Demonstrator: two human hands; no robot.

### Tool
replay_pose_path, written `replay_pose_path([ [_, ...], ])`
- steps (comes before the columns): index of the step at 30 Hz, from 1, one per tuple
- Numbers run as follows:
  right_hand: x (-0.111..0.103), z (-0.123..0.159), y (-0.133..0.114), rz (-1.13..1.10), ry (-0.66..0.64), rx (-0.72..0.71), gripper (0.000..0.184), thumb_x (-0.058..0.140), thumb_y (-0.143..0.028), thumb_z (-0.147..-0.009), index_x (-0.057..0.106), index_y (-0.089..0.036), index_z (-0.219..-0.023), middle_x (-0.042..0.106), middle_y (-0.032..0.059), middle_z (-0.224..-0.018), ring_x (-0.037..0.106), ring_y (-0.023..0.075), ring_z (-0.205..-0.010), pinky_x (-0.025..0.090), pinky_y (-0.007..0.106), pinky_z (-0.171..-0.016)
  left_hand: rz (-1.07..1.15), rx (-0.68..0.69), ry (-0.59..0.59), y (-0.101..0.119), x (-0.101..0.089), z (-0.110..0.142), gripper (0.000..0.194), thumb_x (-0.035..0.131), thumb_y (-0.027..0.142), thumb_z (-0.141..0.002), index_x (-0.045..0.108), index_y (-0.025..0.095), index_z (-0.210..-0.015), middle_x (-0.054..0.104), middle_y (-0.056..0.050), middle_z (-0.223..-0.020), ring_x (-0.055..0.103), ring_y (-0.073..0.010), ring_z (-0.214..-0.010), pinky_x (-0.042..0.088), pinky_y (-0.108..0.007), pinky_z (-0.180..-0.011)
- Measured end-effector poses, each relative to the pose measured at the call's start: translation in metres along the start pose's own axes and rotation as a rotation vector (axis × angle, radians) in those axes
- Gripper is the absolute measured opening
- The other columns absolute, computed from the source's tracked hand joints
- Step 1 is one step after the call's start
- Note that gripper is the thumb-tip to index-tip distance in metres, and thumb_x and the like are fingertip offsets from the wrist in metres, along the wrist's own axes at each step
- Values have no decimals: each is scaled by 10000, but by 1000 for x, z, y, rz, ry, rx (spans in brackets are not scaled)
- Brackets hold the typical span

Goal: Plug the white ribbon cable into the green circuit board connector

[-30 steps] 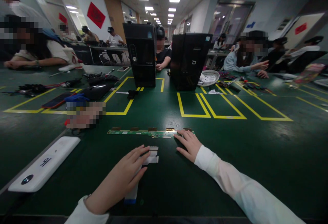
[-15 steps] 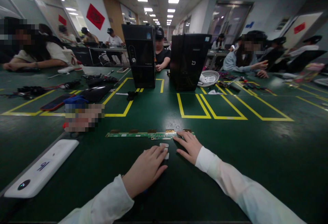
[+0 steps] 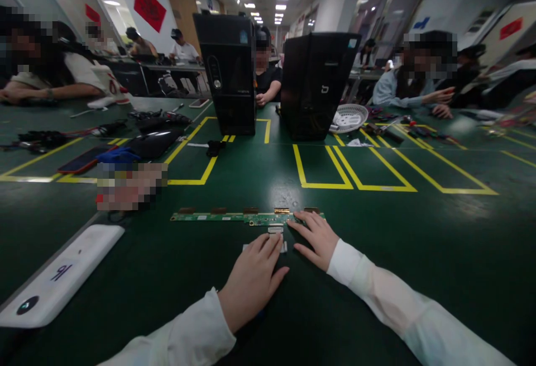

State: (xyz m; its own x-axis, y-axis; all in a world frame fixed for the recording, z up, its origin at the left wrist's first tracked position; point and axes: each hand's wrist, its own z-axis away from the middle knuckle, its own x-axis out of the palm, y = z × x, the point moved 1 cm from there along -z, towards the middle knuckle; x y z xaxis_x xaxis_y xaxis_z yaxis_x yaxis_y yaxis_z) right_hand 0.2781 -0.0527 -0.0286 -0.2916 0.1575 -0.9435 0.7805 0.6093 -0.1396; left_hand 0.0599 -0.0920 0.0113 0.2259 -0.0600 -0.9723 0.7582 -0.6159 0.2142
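Observation:
A long, narrow green circuit board lies crosswise on the table, with several brownish-gold flex tabs along its far edge. My right hand rests its spread fingertips on the board's right part, covering some of it. My left hand lies with fingers stretched over a small part with white connectors, which is mostly hidden under it. One of those connectors sits right at the near edge of the long board; whether they are joined I cannot tell. The left thumb is held apart from the fingers.
Two black computer towers stand across the green table. A white device lies at left, near cables and a blue item. A white basket sits at back right. Other people sit around.
My left hand has slid forward with the small part, bringing its white connector closer to the long board. My right hand stays on the board. The camera view has shifted slightly.

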Motion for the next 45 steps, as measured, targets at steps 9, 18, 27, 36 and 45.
replay_pose_path([
  [9,0,0,-1,6,-13,1,511,475,-393,-924,487,-196,-1396,438,143,-1434,376,293,-1328,326,531,-1098,19,-33,-6,-2,6,0,602,457,501,-922,426,154,-1414,475,-125,-1459,436,-313,-1321,436,-499,-1031],
  [18,-2,-1,-2,1,-15,7,511,484,-395,-920,501,-191,-1388,454,151,-1423,394,301,-1317,343,537,-1085,18,-31,37,-2,7,-1,639,453,547,-906,437,149,-1406,494,-135,-1440,446,-319,-1322,403,-514,-1066],
  [27,-1,0,1,-24,-35,9,540,499,-418,-907,483,-215,-1407,440,135,-1444,366,295,-1346,326,541,-1093,17,-40,43,-2,12,-2,622,415,530,-929,420,145,-1417,469,-146,-1460,424,-313,-1350,368,-537,-1094],
  [36,-1,0,2,-35,-37,-1,546,497,-431,-905,481,-222,-1409,432,135,-1451,361,297,-1349,331,548,-1084,33,-49,37,-1,10,-4,598,450,501,-922,431,152,-1407,468,-143,-1461,422,-308,-1353,369,-533,-1096],
  [45,-1,1,3,-39,-31,-6,550,496,-437,-906,484,-209,-1406,437,136,-1447,367,298,-1344,319,544,-1095,34,-52,26,-3,7,-3,624,443,524,-913,439,132,-1399,480,-141,-1452,448,-314,-1329,388,-529,-1082],
])
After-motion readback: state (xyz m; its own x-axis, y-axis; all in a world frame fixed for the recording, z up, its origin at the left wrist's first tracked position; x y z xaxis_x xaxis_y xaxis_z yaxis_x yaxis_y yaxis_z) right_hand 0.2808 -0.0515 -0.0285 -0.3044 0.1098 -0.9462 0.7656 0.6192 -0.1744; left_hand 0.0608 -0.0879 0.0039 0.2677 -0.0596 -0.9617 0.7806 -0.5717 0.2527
